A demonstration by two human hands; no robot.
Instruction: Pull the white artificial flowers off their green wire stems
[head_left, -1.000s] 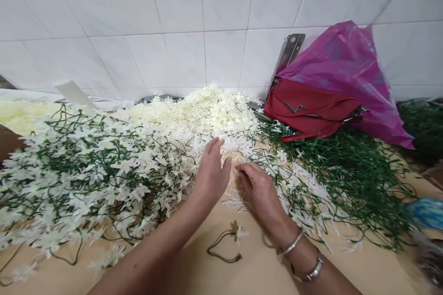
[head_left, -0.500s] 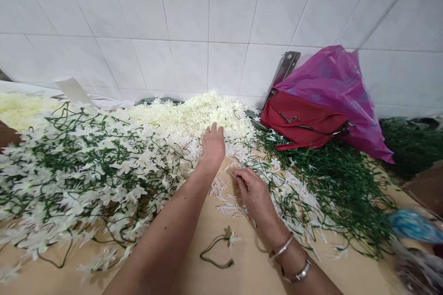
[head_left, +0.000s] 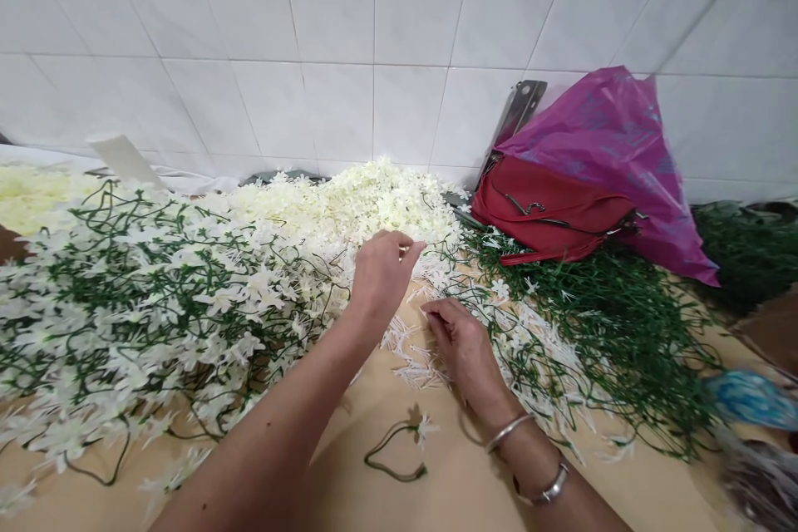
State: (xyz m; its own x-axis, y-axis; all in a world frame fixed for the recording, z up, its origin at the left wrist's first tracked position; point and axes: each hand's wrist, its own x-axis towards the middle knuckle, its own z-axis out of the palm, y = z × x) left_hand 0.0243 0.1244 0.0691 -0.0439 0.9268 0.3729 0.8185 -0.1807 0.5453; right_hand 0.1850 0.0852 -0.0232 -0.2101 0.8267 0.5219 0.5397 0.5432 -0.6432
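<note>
My left hand (head_left: 381,276) is over the front of a heap of loose cream flower heads (head_left: 386,195). Its fingers are curled toward the thumb, and whatever is between them is hidden. To the right and nearer to me, my right hand (head_left: 460,341) has thumb and forefinger pinched on a thin white stick, with only its tip showing. Loose white sticks (head_left: 415,370) lie scattered beside that hand. On the bare table in front, a single green artificial stem (head_left: 392,465) bends in a curve, with a small white piece (head_left: 426,431) at its upper end.
Finished-looking white artificial flowers (head_left: 218,299) with green stems are piled on the left. At right lie many green stems (head_left: 611,332), with a red handbag (head_left: 554,204) and a purple plastic bag (head_left: 648,174) behind them. A white tiled wall (head_left: 337,108) closes the back.
My left hand has drawn back slightly from the cream flower heap, its fingers going from spread to curled. My right hand keeps its pinch in nearly the same place.
</note>
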